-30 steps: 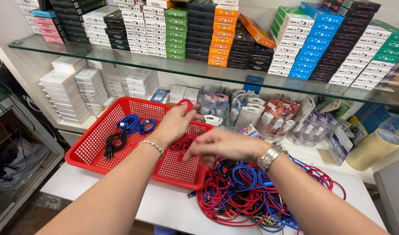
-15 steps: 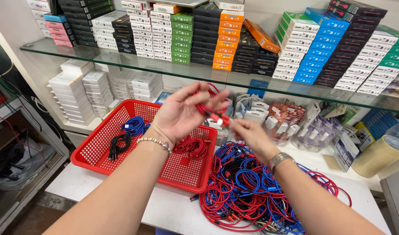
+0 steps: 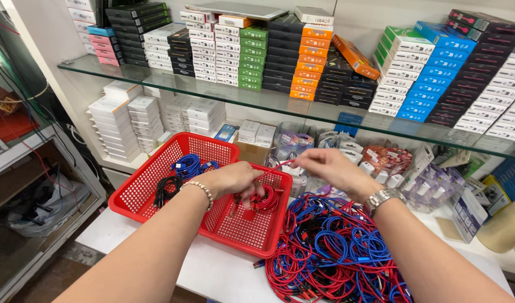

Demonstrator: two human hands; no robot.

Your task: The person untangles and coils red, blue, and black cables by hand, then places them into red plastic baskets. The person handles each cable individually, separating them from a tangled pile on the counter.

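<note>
Red cable stretched between two hands over the basket

The left hand (image 3: 232, 179) pinches the thin red braided cable (image 3: 273, 168) above the red plastic mesh basket (image 3: 156, 179); the right hand (image 3: 325, 165) fingers grip its far end, the cable's long axis rising toward two o'clock.

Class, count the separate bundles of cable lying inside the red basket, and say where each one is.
3: a blue bundle near the back, a black bundle at its left, and a red bundle under the left hand. More may be hidden beneath the hand.

Left hand (image 3: 232, 179) lower, now over red basket (image 3: 151, 185) (red cable (image 3: 267, 171) taut).
</note>
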